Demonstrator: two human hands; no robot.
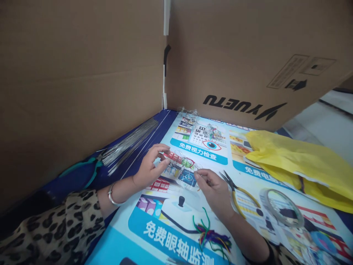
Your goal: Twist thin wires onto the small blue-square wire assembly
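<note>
Wire tangle (pixel 183 166) left of the needle-nose pliers (pixel 233 186) could kink if I tug unevenly, my right hand (pixel 216 191) pinching its edge, left hand (pixel 151 166) half-open, any hold unclear.

The single view comes from a camera on the person's head, looking from the near side, above the printed sheet (pixel 121 243). It faces forward and down, toward the far corner where two cardboard panels (pixel 82 73) meet. It is close enough that the left hand (pixel 151 165) and right hand (pixel 216 191) show plainly mid-scene, while the panels overrun the frame's top.
</note>
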